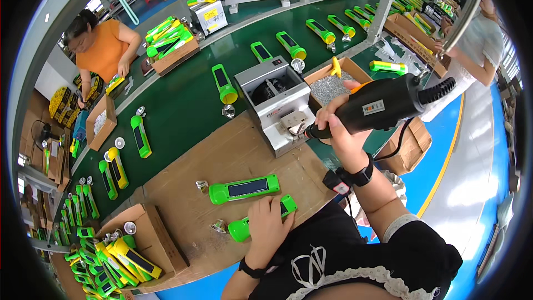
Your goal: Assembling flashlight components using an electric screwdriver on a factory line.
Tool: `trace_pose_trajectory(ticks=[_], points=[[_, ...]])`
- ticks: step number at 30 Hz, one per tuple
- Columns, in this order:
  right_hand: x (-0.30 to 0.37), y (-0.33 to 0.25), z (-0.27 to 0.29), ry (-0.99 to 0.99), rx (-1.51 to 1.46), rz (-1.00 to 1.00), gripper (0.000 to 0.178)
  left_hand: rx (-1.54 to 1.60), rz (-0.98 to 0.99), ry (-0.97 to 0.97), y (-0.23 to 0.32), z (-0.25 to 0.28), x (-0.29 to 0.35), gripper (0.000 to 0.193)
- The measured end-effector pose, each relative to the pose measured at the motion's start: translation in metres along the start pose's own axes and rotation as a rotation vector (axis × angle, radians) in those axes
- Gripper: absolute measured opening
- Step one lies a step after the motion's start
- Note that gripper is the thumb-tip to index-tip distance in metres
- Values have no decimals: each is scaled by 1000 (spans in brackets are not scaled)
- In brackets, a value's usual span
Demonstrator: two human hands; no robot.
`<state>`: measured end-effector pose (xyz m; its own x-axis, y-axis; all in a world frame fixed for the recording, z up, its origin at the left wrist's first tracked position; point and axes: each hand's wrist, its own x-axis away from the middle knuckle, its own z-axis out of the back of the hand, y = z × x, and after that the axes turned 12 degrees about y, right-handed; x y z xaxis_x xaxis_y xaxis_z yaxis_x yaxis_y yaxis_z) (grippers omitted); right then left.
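My right hand (345, 133) is wrapped round a black electric screwdriver (377, 103), whose tip points left at the front of a grey metal screw feeder (277, 105). Whether the tip touches a screw there is too small to tell. On the cardboard sheet (194, 155), my left hand (267, 228) grips a green flashlight (239, 229) with a solar panel, partly covered by the fingers. A loose silver reflector (219, 226) lies at its left end. Just beyond it rests another green flashlight (247, 189), panel upward, with its own silver reflector (202, 185) beside it.
A cardboard box of small silvery screws (340, 84) stands right of the feeder. The green conveyor belt (183, 100) carries several flashlights. At lower left, a carton (161, 233) adjoins piled flashlights. A co-worker in orange (108, 50) sits across the belt; another person (472, 44) stands at right.
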<state>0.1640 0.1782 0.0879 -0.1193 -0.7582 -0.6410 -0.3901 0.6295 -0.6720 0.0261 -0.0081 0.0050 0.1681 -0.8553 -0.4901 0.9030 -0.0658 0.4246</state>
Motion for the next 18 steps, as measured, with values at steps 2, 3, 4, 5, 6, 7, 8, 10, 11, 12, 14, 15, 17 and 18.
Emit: trace_pose_trajectory(ticks=[2,3,4,5,6,7,8,10,11,12,14,15,17,18], points=[[-2,4,-8,-18,-6,16,58,3,-6,1,-2,2,0,44],[-2,7,-12,-45,-28,2,58,2,-7,0,-2,3,1,44],[-2,8,-15,-70,-48,-9,58,-13,0,-19,-2,4,2,43],[-1,9,-18,-88,-42,-33,58,-27,6,-37,-1,4,3,43],[-1,14,-18,-105,57,-1,59,-26,-1,-34,-1,5,4,43],[-1,14,-20,-122,120,-39,58,-34,-2,-34,-1,5,5,43],[-1,13,-24,-141,184,-77,57,-42,-2,-33,0,5,6,43],[-3,12,-31,-101,220,-18,53,-36,-10,-20,1,4,7,44],[-4,12,-34,-103,233,10,53,-35,-10,-10,1,5,8,46],[-6,12,-36,-105,246,36,52,-34,-9,-12,1,5,10,46],[-6,7,-38,-125,275,56,53,-34,-11,15,0,4,12,47],[-4,3,-38,-76,173,-64,47,-33,-2,14,-1,3,11,47],[8,-11,-29,-105,-36,-359,49,-32,15,34,0,4,10,46],[18,-17,-25,-106,-167,-416,57,-33,42,27,2,2,10,46]])
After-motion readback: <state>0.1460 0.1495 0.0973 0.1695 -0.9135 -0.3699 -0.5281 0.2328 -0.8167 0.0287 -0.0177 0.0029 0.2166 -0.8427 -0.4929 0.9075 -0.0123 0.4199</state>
